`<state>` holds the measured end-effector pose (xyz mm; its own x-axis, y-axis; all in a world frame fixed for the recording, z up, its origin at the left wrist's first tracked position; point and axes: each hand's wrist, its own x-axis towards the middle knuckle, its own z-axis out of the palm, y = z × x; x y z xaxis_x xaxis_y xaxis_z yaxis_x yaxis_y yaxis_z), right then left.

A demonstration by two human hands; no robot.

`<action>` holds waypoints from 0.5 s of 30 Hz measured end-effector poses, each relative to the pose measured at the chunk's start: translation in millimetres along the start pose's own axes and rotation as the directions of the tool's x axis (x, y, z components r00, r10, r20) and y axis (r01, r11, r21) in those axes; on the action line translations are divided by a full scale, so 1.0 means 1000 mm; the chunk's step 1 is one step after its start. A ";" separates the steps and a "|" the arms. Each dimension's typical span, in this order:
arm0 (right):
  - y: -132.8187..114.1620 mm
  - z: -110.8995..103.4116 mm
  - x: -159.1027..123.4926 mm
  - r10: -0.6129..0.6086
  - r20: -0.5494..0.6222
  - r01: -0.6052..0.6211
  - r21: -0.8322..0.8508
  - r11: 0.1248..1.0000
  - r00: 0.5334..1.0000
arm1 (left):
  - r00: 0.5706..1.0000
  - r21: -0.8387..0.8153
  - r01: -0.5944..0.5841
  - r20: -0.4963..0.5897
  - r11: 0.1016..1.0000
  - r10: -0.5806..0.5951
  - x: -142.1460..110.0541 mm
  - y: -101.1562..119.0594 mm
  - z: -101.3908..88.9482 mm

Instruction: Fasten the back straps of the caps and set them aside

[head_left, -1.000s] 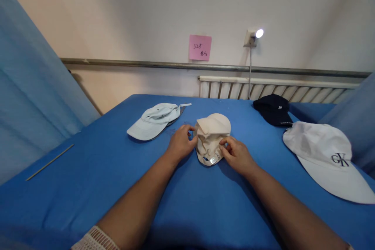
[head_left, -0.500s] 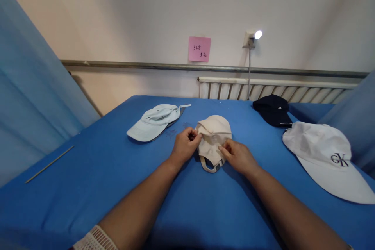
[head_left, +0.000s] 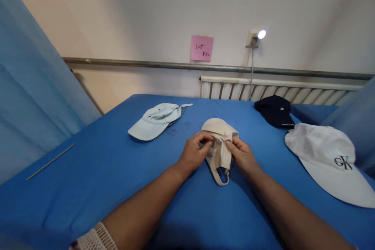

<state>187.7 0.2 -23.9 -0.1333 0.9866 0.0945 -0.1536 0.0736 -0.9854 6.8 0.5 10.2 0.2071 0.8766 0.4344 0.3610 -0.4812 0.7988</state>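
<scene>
A beige cap lies in the middle of the blue table, its crown squeezed narrow and its back strap loop pointing toward me. My left hand pinches the cap's left side, fingers closed on the fabric. My right hand grips the right side the same way. The two hands press the crown's sides together between them.
A pale blue cap lies at the back left. A dark navy cap sits at the back right, and a white cap with black letters lies at the right edge. A thin stick rests at the left. Blue curtains hang on both sides.
Both hands have come closer together, folding the beige cap's sides inward. The crown is narrower now and the strap loop hangs out toward me.
</scene>
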 end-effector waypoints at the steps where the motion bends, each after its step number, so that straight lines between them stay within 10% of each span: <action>1: 0.000 -0.001 0.000 0.002 -0.001 -0.002 0.063 0.998 1.000 | 0.998 0.047 0.030 -0.055 0.998 -0.028 0.001 -0.005 -0.001; 15: -0.001 0.000 -0.004 -0.074 0.081 0.076 -0.021 0.997 0.994 | 0.994 0.364 -0.110 0.012 0.925 0.113 0.003 -0.005 0.000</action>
<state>188.7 -4.0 -23.7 -0.2005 0.9632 0.1787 -0.1427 0.1518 -0.9781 5.9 5.3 7.4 0.2578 0.8163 0.5168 0.6422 -0.5444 0.5396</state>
